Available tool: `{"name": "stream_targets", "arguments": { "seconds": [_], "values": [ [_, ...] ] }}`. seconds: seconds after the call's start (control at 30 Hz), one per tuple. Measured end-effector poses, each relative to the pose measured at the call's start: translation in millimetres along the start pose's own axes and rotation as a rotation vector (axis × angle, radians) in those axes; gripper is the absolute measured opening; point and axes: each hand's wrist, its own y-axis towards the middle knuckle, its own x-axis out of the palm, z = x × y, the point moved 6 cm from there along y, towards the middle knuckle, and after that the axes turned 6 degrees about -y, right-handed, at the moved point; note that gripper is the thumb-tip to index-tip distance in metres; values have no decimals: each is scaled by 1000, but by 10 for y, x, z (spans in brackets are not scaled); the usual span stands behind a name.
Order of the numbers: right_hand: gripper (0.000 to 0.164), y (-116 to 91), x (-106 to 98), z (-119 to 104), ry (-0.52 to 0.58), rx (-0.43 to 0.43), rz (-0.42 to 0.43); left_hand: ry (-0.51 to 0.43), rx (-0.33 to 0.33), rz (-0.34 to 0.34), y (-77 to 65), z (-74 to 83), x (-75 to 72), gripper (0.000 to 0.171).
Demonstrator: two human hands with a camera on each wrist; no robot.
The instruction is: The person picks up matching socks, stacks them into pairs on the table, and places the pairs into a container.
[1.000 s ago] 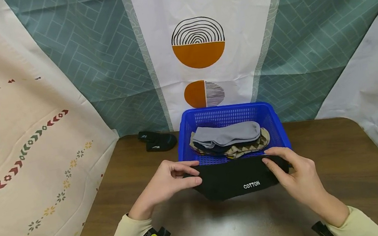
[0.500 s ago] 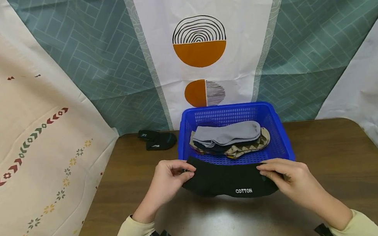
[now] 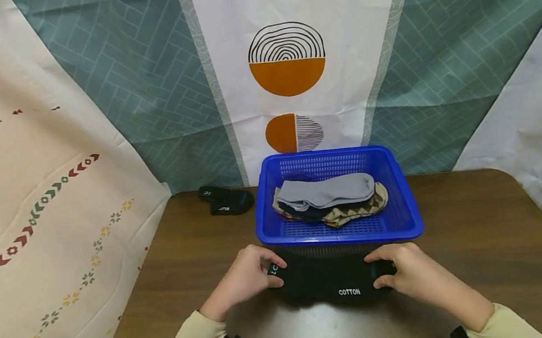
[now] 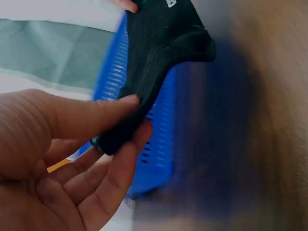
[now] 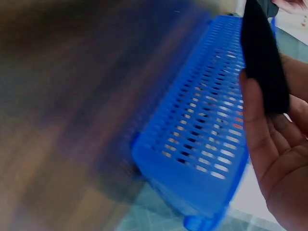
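Note:
A black sock [image 3: 318, 278] with white COTTON lettering stretches level in front of the blue basket. My left hand [image 3: 253, 277] pinches its left end between thumb and fingers, beside a small pale mark. At the other end, the thumb and fingers of my right hand [image 3: 408, 270] grip the sock. Seen from the left wrist, the black sock [image 4: 154, 57] runs from the left hand [image 4: 82, 144] toward a fingertip at the top. In the right wrist view the right hand [image 5: 284, 139] holds the dark end edge-on. Whether the sock touches the table cannot be told.
Just behind the sock stands a blue basket [image 3: 411, 197] with a grey sock [image 3: 326, 191] lying on patterned and dark ones. More black socks [image 3: 232, 201] lie folded at the table's back left. Patterned cloth [image 3: 277, 1] hangs behind the brown wooden table [image 3: 472, 213].
Both hands have lowered the black sock and drawn it toward me, away from the basket, whose front rim now shows. The basket and the folded socks at the left stay in place.

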Motion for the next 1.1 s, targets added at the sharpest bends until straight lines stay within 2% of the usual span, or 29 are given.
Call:
{"name": "stream_targets", "arguments": {
  "seconds": [0.1, 0.2, 0.3, 0.47, 0.7, 0.9, 1.0, 1.1],
  "values": [
    [40, 20, 153, 63, -35, 17, -78, 67, -23, -7, 86, -124, 90, 23],
    [39, 59, 262, 92, -73, 17, -101, 113, -45, 8, 164, -225, 150, 21],
    [38, 111, 333, 110, -98, 27, -102, 152, -49, 25, 226, -286, 190, 19],
    [37, 160, 396, 160, -100, 27, -99, 208, -12, 54, 297, -322, 232, 16],
    [30, 146, 416, 269, -116, 33, -83, 252, -35, 70, 325, -366, 244, 15],
    [27, 93, 348, 267, -136, 5, -40, 290, -27, 115, 274, -302, 204, 15],
    [26, 68, 283, 240, -168, -18, 27, 319, -8, 130, 246, -237, 216, 14],
    [26, 60, 224, 189, -201, -61, 105, 332, 39, 111, 240, -157, 262, 13]
  ]
}}
